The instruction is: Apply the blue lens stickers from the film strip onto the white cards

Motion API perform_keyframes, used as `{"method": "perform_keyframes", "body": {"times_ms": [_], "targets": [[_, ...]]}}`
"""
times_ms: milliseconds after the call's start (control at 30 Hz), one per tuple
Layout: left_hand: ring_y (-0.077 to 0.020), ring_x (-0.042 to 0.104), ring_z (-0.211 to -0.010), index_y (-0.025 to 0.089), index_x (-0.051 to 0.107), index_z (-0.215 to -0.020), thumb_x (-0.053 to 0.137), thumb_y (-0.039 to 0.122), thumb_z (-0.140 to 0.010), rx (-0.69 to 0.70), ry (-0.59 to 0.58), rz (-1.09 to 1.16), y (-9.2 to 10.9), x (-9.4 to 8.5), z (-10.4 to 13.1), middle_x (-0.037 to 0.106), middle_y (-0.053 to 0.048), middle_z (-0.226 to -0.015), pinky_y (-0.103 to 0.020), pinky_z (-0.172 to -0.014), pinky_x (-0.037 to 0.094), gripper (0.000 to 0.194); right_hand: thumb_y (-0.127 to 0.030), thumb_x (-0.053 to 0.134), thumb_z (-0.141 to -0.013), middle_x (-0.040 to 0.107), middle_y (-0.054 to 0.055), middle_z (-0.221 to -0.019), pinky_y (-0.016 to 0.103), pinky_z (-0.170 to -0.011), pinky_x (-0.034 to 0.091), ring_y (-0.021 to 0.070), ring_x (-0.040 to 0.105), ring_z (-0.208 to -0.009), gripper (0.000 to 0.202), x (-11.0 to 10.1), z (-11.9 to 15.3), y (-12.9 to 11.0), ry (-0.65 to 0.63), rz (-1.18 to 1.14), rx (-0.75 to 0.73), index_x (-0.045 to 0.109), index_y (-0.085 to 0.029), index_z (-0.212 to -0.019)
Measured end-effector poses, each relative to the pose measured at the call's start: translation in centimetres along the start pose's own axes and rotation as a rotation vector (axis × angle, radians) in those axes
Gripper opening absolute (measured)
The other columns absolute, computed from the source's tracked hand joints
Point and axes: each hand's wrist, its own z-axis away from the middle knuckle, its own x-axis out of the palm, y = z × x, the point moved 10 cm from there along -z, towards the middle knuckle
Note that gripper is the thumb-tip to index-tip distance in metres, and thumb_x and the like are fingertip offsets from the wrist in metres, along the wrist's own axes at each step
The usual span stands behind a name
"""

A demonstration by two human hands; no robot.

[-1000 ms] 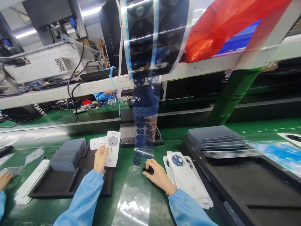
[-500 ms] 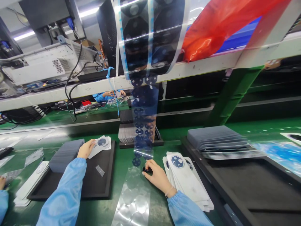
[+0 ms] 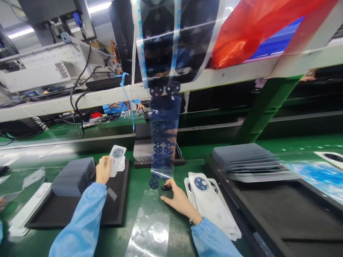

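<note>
My left hand (image 3: 103,170) is closed on a white phone back panel (image 3: 113,165) with a dark round camera patch, raised above a black tray (image 3: 122,200). Another white panel shows behind it. On my right hand (image 3: 180,201), a small dark round sticker (image 3: 166,187) sits at the index fingertip, with the thumb just below. Beside that hand hangs a clear film strip (image 3: 164,162) with rows of dark round stickers; its lower part (image 3: 150,228) lies bare on the green table. White phone back panels (image 3: 211,203) are stacked right of my right hand.
Grey panels (image 3: 73,175) stand in the left tray. More panels fill a rack (image 3: 144,151) at the back and a large tray (image 3: 249,160) at right. A white shelf beam (image 3: 233,75) crosses above, with a red bag (image 3: 246,32). A co-worker's hand (image 3: 140,106) shows beyond.
My left hand has moved slightly right and lifted the white panel more upright. My right thumb and index finger have spread apart, with the dark sticker at the index fingertip.
</note>
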Motion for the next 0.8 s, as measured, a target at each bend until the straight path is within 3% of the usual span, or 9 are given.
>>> {"method": "perform_keyframes", "body": {"times_ms": [100, 200, 300, 367, 567, 800], "targets": [[-0.0227, 0.068, -0.073, 0.020, 0.054, -0.093, 0.048, 0.063, -0.079, -0.090, -0.043, 0.217, 1.2, 3.3, 4.2, 0.069, -0.005, -0.080, -0.033, -0.065, 0.052, 0.045, -0.034, 0.072, -0.070, 0.065, 0.004, -0.100, 0.042, -0.092, 0.045, 0.0259, 0.062, -0.098, 0.029, -0.7, -0.3, 0.4, 0.027, -0.273, 0.071, 0.054, -0.023, -0.091], [-0.0213, 0.068, -0.067, 0.021, 0.055, -0.092, 0.056, 0.054, -0.075, -0.209, -0.159, 0.431, 2.5, 7.7, 8.9, 0.070, -0.003, -0.078, -0.032, -0.061, 0.053, 0.037, -0.046, 0.071, -0.075, 0.067, 0.005, -0.097, 0.038, -0.088, 0.048, 0.0236, 0.064, -0.094, 0.031, -1.8, -0.2, 0.9, 0.126, -0.468, 0.166, 0.061, -0.020, -0.087], [-0.0213, 0.069, -0.068, 0.023, 0.053, -0.096, 0.068, 0.039, -0.068, -0.444, -0.293, 0.729, 2.9, 12.0, 13.4, 0.070, 0.000, -0.074, -0.030, -0.061, 0.052, 0.036, -0.046, 0.078, -0.069, 0.067, 0.002, -0.084, 0.032, -0.076, 0.050, 0.0199, 0.063, -0.082, 0.033, -3.0, 0.3, 1.0, 0.259, -0.659, 0.226, 0.065, -0.019, -0.084], [-0.0196, 0.067, -0.062, 0.024, 0.050, -0.097, 0.071, 0.036, -0.066, -0.507, -0.329, 0.800, 3.2, 13.7, 15.4, 0.069, 0.002, -0.069, -0.027, -0.056, 0.049, 0.040, -0.043, 0.083, -0.065, 0.066, 0.001, -0.080, 0.030, -0.071, 0.050, 0.0179, 0.062, -0.075, 0.035, -3.5, 0.7, 0.7, 0.326, -0.737, 0.231, 0.065, -0.019, -0.084], [-0.0141, 0.059, -0.052, 0.025, 0.042, -0.093, 0.068, 0.051, -0.076, -0.404, -0.415, 0.718, 4.3, 16.8, 18.3, 0.066, 0.003, -0.065, -0.023, -0.049, 0.043, 0.041, -0.040, 0.087, -0.060, 0.068, 0.001, -0.076, 0.031, -0.073, 0.049, 0.0178, 0.061, -0.074, 0.036, -2.8, 1.3, 0.5, 0.344, -0.720, 0.258, 0.065, -0.019, -0.078], [-0.0156, 0.058, -0.053, 0.025, 0.038, -0.107, 0.065, 0.058, -0.078, -0.342, -0.543, 0.637, 5.1, 17.8, 20.3, 0.062, 0.003, -0.065, -0.024, -0.049, 0.041, 0.051, -0.044, 0.083, -0.064, 0.060, -0.002, -0.065, 0.028, -0.061, 0.040, 0.0148, 0.049, -0.064, 0.031, -2.7, 1.8, 0.6, 0.405, -0.447, 0.205, 0.067, -0.019, -0.070]]}}
